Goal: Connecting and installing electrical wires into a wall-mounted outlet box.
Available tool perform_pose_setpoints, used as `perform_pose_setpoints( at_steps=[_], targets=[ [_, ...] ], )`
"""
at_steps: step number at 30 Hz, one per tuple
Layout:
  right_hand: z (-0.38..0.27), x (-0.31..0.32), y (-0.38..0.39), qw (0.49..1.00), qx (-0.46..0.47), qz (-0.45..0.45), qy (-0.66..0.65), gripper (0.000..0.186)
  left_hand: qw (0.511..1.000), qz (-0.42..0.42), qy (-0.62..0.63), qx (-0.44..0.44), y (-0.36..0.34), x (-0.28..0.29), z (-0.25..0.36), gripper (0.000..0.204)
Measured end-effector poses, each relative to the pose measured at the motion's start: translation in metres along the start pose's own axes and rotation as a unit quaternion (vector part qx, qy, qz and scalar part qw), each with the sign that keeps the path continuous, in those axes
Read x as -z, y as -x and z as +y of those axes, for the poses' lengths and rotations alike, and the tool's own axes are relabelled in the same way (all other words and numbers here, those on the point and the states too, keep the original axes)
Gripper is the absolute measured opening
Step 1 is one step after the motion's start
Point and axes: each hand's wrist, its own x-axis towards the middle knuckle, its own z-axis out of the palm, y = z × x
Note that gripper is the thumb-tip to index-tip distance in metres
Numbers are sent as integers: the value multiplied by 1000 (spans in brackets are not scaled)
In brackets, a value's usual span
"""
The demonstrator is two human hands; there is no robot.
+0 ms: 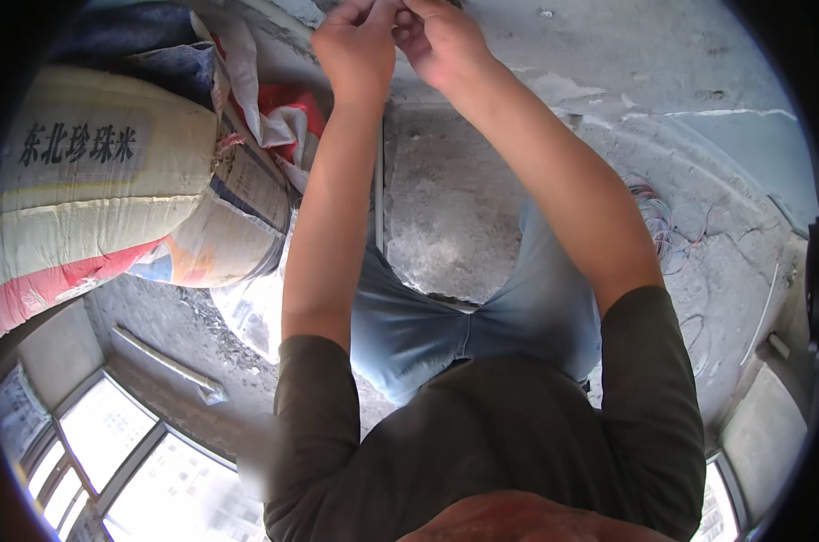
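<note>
— What do the hands hold?
— The left hand (355, 41) and right hand (436, 38) meet at twelve o'clock, fingers pinched together; what they grip cannot be told.
— Around them?
— Stacked sacks (93, 181) at nine o'clock, loose wires (662, 226) on the concrete floor (454, 199) at three.
</note>
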Motion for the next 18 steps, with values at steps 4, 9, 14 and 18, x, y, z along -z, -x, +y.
perform_pose_setpoints(
  at_steps=[4, 9, 14, 18],
  targets=[
    [-5, -5, 7, 999, -21, 41, 25, 16, 992, 28, 87, 89, 4, -7, -3, 14],
    [-3, 7, -7, 998, -32, 52, 20, 16, 989, -22, 107, 102, 5, -9, 2, 15],
    [1, 21, -12, 1000, 12, -28, 9, 16, 993, -17, 70, 88, 1, -11, -6, 18],
    [-5, 13, 1, 997, -37, 66, -11, 14, 978, -73, 164, 108, -11, -7, -20, 25]
  ],
)
